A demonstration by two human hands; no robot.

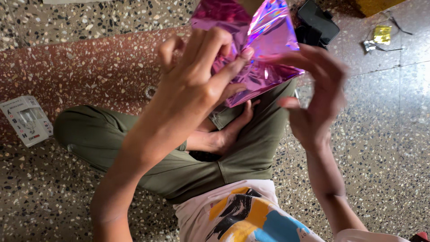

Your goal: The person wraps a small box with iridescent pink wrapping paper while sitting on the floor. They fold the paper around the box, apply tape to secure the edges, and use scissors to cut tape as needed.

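Observation:
A shiny pink foil sheet (264, 40), creased and folded, is held up in front of me above my crossed legs. My left hand (197, 76) pinches its left side, thumb and fingers pressed on the foil. My right hand (320, 94) is at the sheet's right edge, blurred by motion, fingers curled against the foil's lower right corner. The upper part of the sheet runs out of the frame.
I sit cross-legged in olive trousers (188, 166) on a speckled terrazzo floor (385, 134). A small white box (27, 120) lies at left. A black phone (318, 21) on a stand and yellow foil scraps (380, 36) lie at the top right.

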